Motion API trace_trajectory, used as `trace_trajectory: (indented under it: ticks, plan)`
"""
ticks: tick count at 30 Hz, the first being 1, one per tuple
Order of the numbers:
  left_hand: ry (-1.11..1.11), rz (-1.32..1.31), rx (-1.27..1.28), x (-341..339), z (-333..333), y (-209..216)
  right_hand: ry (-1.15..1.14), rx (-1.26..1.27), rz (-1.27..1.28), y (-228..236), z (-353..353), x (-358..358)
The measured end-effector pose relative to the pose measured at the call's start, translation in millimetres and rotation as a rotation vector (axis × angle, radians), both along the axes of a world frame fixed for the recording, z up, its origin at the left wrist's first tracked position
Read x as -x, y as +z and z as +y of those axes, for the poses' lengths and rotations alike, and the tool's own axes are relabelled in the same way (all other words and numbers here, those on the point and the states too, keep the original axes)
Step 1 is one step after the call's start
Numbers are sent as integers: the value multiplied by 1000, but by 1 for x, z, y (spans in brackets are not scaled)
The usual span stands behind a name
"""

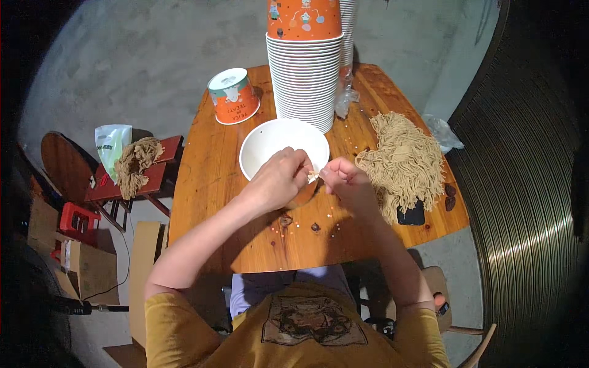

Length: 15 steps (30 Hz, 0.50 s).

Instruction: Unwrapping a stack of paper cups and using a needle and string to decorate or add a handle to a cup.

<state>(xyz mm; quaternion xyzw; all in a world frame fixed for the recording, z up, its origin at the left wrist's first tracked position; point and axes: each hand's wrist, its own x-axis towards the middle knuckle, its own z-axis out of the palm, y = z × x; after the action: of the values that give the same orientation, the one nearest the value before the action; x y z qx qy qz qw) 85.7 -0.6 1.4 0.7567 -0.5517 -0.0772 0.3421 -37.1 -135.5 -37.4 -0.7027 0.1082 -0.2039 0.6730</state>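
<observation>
A white-lined paper bucket (261, 142) with an orange outside stands in front of me on the wooden table. My left hand (283, 178) is over its near rim, fingers closed. Close by on the right, my right hand (346, 182) pinches at the same spot. Between the fingertips of both hands shows a small whitish scrap (313, 176), too small to name. Just behind the bucket rises a tall stack of nested white paper buckets (304, 80), topped by an orange printed one. How far the left fingers touch the rim is hidden.
An upturned orange bucket (235, 101) stands at the back left. On the right lies a heap of tan yarn strands (408, 162) partly over a dark phone (411, 213). Tiny pale dots are scattered on the tabletop (208, 202). A red stool (80, 222) and cardboard boxes stand at left.
</observation>
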Motion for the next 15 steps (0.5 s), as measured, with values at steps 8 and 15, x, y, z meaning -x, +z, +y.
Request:
trace_trajectory:
  ticks: [8,15]
  plan:
    - [30,157,-1,3,1,0,-189,621,-92,-11,4,-4]
    - [-21,86,169,4,-1,-7,-243,694,1,0,13,-2]
